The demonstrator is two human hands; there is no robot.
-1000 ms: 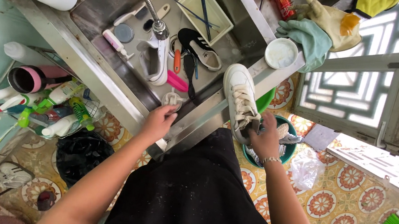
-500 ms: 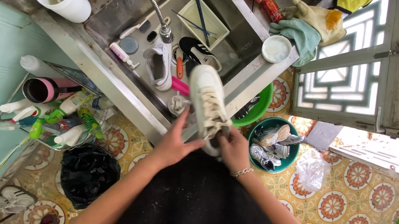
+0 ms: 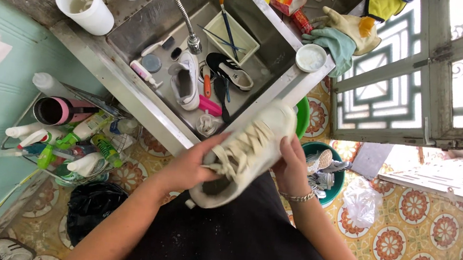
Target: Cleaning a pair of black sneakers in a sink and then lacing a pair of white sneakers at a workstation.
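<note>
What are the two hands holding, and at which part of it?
Both hold one white sneaker. The left hand grips its side near the laces and opening; the right hand grips the opposite side, near the middle.

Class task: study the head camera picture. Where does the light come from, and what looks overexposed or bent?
Head view: daylight enters through the barred window, its panes blown out to white; the cream lace-up sneaker held in both hands is evenly lit and sharp; the wide lens bows the steel sink edges.
</note>
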